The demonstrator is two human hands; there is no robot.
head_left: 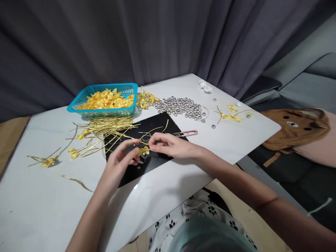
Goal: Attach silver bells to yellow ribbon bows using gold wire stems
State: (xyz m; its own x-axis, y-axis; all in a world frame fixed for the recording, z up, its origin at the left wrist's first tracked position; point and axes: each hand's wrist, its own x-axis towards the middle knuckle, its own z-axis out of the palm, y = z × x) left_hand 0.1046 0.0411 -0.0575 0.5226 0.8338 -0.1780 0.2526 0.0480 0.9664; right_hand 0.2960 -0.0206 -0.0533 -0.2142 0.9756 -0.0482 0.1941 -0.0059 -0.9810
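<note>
Over a black mat (154, 164), a small yellow ribbon bow (143, 151) with a shiny silver bead sits between my two hands. The thumb and lower fingers of my left hand (122, 154) close on the bow's left side, while its index finger stretches out above. My right hand (166, 144) is closed in a pinch at the bow's upper right, where a thin gold wire (144, 142) runs into the fingertips. Its exact hold is partly hidden. Behind the right hand, pink-handled tweezers or snips (189, 133) lie on the mat's edge.
A blue basket (105, 112) of yellow bows stands at the back left of the white table (162, 199). Gold wires (111, 125) are heaped before it. Silver beads (181, 106) spread behind the mat. Wired bows (231, 117) lie right; another (49, 161) lies left.
</note>
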